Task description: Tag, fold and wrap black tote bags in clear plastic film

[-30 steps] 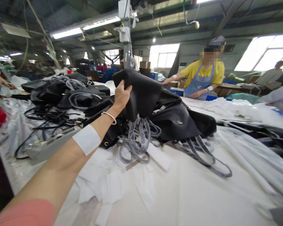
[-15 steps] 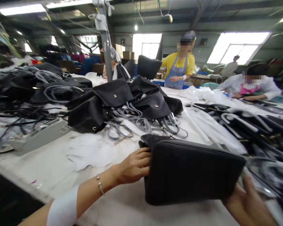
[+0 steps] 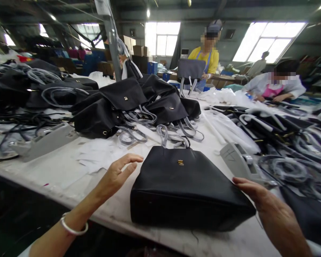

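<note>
A black handbag [image 3: 182, 185] lies on the white table in front of me, its base facing me and a gold clasp on its upper side. Its wrapped handles point away toward the pile behind. My left hand [image 3: 123, 171] hovers just off the bag's left side, fingers apart and holding nothing. At the right side, my right hand [image 3: 264, 200] has its fingers stretched along the bag's edge, seemingly touching it without gripping. A silvery bangle [image 3: 74, 228] circles my left wrist.
More black bags [image 3: 123, 96] with wrapped straps are heaped behind. Grey tape dispensers stand at left [image 3: 49, 142] and right [image 3: 238, 162]. Black pieces and straps [image 3: 278, 125] cover the right side. A person in yellow [image 3: 214, 60] holds a bag across the table; another bends over work at right.
The handbag, held up between both hands before, now lies on the table with its clasp side up. My left hand has come off it, and my right fingers have straightened.
</note>
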### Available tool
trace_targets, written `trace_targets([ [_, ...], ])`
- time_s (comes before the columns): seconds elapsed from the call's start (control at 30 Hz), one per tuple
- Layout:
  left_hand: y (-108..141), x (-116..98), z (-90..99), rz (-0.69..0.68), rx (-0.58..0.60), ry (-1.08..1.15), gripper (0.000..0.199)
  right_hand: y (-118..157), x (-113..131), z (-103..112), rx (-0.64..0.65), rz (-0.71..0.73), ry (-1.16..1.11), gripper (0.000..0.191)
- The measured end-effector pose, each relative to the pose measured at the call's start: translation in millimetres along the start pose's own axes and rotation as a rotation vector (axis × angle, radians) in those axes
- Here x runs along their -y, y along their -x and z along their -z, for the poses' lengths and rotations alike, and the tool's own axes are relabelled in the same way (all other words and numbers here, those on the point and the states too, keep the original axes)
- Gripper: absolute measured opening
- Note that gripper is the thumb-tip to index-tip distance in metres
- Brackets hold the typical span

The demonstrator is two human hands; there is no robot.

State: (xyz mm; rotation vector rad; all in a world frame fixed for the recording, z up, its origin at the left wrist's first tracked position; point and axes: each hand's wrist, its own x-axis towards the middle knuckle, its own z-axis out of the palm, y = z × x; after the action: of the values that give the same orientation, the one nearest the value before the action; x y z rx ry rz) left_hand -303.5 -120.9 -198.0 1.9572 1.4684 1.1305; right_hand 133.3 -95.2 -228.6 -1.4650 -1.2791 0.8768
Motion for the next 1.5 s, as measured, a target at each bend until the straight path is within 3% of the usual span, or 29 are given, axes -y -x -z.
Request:
trace_targets([
  [0.17,-12,-52,-18.7,-0.181,0.574,-0.158,0.049,-9,43,-19,0.452,0.096,0.477,0.038],
  [0.23,-12,-57,-29.6,-0.168,0.678,-0.242,0.057,-7,52,-27,0.591,0.133,0.588,0.036],
  [0.3,-14,-57,-36.9,-0.162,0.756,-0.247,0.049,-2,55,-33,0.72,0.115,0.633,0.039],
  [0.43,-20,-49,-42.6,-0.18,0.985,-0.15,0.029,-6,48,-44,1.035,-0.168,0.467,0.024],
  [0.5,-26,-45,-45.5,-0.145,1.049,-0.117,0.029,-26,42,-52,0.969,-0.27,0.403,0.027],
  [0.63,-47,-39,-55.4,-0.083,1.171,-0.03,0.037,-99,31,-78,0.363,-0.133,0.492,0.036],
  [0.67,-55,-38,-58.5,-0.087,1.198,-0.009,0.036,-118,28,-86,0.261,-0.125,0.488,0.04],
  [0.73,-71,-38,-65.0,-0.061,1.257,0.041,0.034,-147,19,-102,0.195,-0.169,0.474,0.057],
  [0.8,-90,-38,-73.1,0.054,1.339,0.076,0.038,-163,9,-116,0.219,-0.24,0.457,0.068],
  [0.87,-109,-37,-84.2,0.117,1.306,-0.016,0.039,-168,0,-126,0.23,-0.264,0.435,0.068],
  [0.9,-119,-34,-91.4,0.087,1.21,-0.129,0.035,-168,-4,-130,0.222,-0.252,0.42,0.067],
  [1.0,-144,-23,-119.0,-0.088,0.768,-0.505,0.023,-163,-8,-131,0.14,-0.147,0.371,0.071],
  [1.07,-157,-13,-140.3,-0.098,0.616,-0.606,0.024,-156,-3,-123,0.096,-0.075,0.271,0.075],
  [1.13,-166,-2,-160.8,-0.071,0.601,-0.61,0.028,-144,7,-108,0.128,-0.024,0.064,0.068],
  [1.2,-171,6,-178.1,-0.063,0.598,-0.594,0.029,-127,18,-86,0.289,-0.009,-0.086,0.053],
  [1.27,-173,12,-190.6,-0.056,0.588,-0.559,0.025,-108,27,-60,0.624,-0.053,-0.033,0.043],
  [1.33,-173,17,-197.9,-0.032,0.577,-0.513,0.022,-92,33,-37,0.992,-0.152,0.053,0.049],
  [1.37,-173,19,-199.6,-0.011,0.572,-0.487,0.02,-86,35,-29,1.088,-0.194,0.085,0.052],
  [1.4,-173,20,-200.2,0.012,0.567,-0.457,0.02,-82,36,-23,1.099,-0.216,0.122,0.053],
  [1.5,-175,24,-195.5,0.079,0.544,-0.339,0.024,-78,43,-25,0.869,-0.174,0.278,0.046],
])
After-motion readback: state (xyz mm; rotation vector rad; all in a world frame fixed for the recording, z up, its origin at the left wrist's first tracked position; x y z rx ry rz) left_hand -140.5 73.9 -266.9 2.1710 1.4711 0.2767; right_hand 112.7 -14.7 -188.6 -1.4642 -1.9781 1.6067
